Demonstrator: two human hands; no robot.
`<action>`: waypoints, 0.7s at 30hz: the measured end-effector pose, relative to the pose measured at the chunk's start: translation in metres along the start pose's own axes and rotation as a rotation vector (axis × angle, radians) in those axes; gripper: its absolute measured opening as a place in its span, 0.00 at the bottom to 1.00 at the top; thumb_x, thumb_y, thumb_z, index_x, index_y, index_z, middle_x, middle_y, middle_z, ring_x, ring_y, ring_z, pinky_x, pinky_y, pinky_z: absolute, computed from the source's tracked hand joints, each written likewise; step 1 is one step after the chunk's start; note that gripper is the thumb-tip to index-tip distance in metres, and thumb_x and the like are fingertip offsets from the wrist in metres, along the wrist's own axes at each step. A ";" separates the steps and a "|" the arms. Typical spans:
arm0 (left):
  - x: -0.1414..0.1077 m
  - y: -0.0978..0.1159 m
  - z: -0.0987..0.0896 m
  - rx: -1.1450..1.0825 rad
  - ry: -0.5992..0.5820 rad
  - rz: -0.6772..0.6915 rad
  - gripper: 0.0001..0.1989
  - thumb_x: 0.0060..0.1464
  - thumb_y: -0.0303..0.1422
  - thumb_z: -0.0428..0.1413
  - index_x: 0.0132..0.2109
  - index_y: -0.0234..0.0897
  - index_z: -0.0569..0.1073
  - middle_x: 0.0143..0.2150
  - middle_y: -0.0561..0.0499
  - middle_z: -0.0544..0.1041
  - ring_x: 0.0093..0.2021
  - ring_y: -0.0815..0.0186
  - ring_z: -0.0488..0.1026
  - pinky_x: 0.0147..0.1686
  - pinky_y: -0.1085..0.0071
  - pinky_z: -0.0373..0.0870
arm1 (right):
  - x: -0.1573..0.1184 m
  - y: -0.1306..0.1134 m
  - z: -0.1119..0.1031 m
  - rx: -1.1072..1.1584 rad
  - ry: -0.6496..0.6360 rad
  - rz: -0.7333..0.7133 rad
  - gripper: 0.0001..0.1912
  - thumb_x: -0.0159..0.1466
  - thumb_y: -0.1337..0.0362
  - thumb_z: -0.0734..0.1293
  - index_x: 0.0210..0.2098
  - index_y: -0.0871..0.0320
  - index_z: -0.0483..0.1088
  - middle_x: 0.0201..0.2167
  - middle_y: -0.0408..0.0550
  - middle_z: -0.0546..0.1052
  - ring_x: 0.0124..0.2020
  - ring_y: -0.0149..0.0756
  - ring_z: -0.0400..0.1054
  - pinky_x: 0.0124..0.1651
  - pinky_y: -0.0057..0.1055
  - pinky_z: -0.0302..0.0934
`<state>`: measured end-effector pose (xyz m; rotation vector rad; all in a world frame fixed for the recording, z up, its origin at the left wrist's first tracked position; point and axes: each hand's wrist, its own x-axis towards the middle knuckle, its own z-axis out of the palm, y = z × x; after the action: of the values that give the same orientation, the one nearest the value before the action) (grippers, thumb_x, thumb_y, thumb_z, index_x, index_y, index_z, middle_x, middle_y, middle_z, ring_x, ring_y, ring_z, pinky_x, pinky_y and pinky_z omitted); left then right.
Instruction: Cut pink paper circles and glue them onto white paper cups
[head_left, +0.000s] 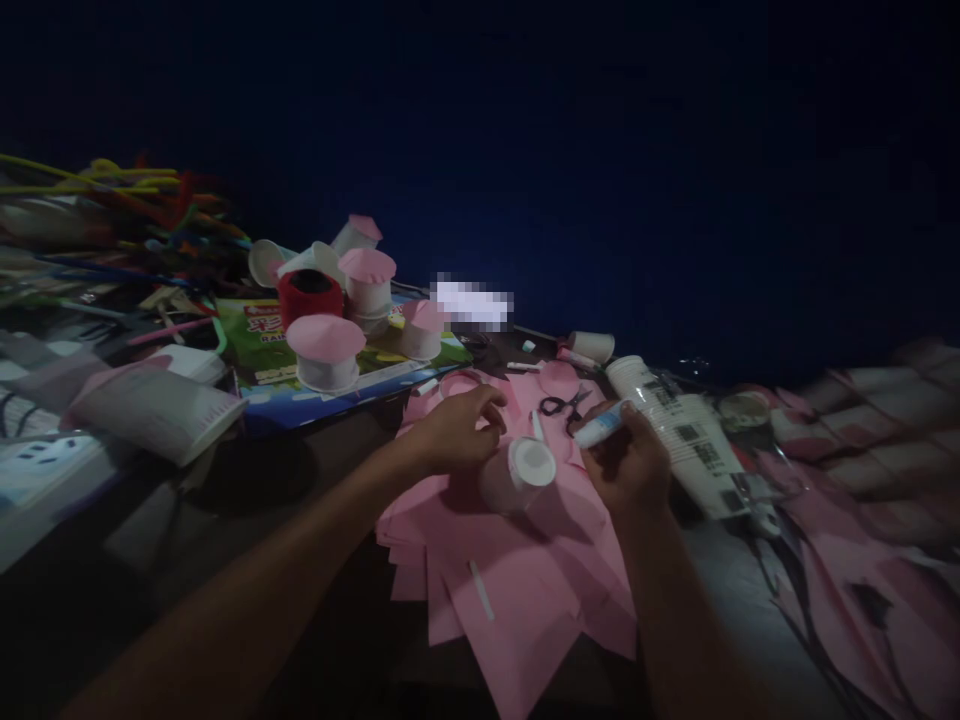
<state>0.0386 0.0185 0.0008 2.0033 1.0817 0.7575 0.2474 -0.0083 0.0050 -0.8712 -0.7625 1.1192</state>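
My left hand (469, 425) is held just behind and to the left of a white paper cup (517, 475), fingers loosely bent and apart, with nothing visible in them. Whether its lower fingers touch the cup I cannot tell. The cup stands on a pile of pink paper sheets (517, 590) with its pale round end facing up. To the right of the cup, my right hand (634, 465) is closed around a small white tube with a blue label (600, 425). Black-handled scissors (566, 403) lie on the pink paper near that hand.
Several cups with pink tops, one of them a pink-topped cup (326, 352), stand on a colourful pad (262, 375) at left beside a red roll (309, 297). Stacked paper cups (686, 430) lie at right. Bright pipe cleaners (172, 195) fill the far left.
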 end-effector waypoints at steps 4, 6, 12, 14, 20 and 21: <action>0.001 0.002 -0.005 0.068 0.039 0.058 0.12 0.48 0.31 0.52 0.41 0.35 0.72 0.49 0.43 0.72 0.49 0.58 0.68 0.46 0.65 0.66 | 0.000 0.000 0.000 0.001 0.009 -0.005 0.12 0.50 0.56 0.69 0.21 0.58 0.65 0.17 0.38 0.65 0.17 0.24 0.57 0.22 0.26 0.56; 0.001 0.003 -0.005 0.008 0.055 0.076 0.13 0.51 0.33 0.50 0.42 0.35 0.73 0.47 0.45 0.73 0.48 0.60 0.69 0.47 0.66 0.65 | -0.001 0.000 0.000 0.007 0.014 -0.007 0.12 0.50 0.57 0.68 0.21 0.58 0.65 0.17 0.38 0.65 0.17 0.25 0.57 0.22 0.26 0.55; 0.002 0.005 0.000 -0.253 0.133 0.075 0.21 0.55 0.26 0.43 0.56 0.39 0.62 0.51 0.46 0.71 0.42 0.68 0.73 0.43 0.69 0.68 | -0.001 0.000 0.001 0.027 0.023 -0.001 0.11 0.50 0.58 0.68 0.21 0.59 0.66 0.17 0.38 0.63 0.16 0.23 0.54 0.18 0.23 0.50; 0.001 0.009 -0.004 -0.216 0.129 0.069 0.22 0.55 0.26 0.43 0.56 0.40 0.63 0.51 0.46 0.72 0.44 0.67 0.72 0.44 0.68 0.67 | -0.002 0.000 0.000 0.013 0.030 -0.004 0.11 0.50 0.57 0.68 0.21 0.59 0.66 0.17 0.38 0.63 0.16 0.24 0.54 0.18 0.23 0.49; -0.008 0.010 -0.028 -0.089 -0.396 0.111 0.35 0.44 0.44 0.58 0.59 0.41 0.60 0.64 0.45 0.54 0.63 0.53 0.50 0.56 0.59 0.54 | -0.004 0.002 0.002 -0.039 0.008 -0.048 0.12 0.49 0.57 0.69 0.22 0.58 0.66 0.18 0.38 0.64 0.17 0.24 0.55 0.20 0.24 0.54; -0.009 0.008 -0.027 -0.071 -0.455 0.103 0.43 0.39 0.45 0.61 0.61 0.40 0.56 0.65 0.44 0.51 0.63 0.51 0.49 0.57 0.58 0.53 | -0.005 0.002 0.002 -0.059 0.005 -0.061 0.11 0.50 0.57 0.69 0.23 0.58 0.66 0.18 0.39 0.64 0.18 0.25 0.56 0.21 0.24 0.54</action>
<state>0.0169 0.0167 0.0211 2.0474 0.6813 0.3548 0.2432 -0.0128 0.0039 -0.8940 -0.8157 1.0446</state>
